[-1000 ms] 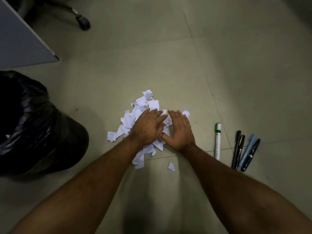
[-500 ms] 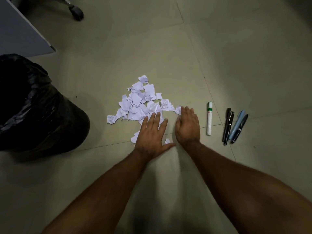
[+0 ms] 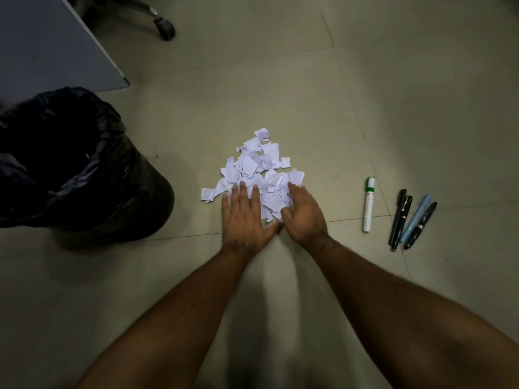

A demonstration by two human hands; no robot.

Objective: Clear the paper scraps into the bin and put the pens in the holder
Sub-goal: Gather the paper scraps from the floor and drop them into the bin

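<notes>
Both hands have slid forward, back into the near edge of the pile, since a moment ago. Left hand (image 3: pixel 245 217) lies flat with fingers spread and holds nothing. Right hand (image 3: pixel 304 214) sits just beside it, fingers curled a little against the paper scraps (image 3: pixel 259 167), gripping nothing. Scraps lie heaped on the floor (image 3: pixel 309 88), past the fingertips. Off to the right lie 1 white marker (image 3: pixel 368 204) and 4 pens (image 3: pixel 412 220), side by side. Bin (image 3: pixel 92 192) with its black bag stands to the left. Farther back is a chair wheel (image 3: pixel 165 28).
</notes>
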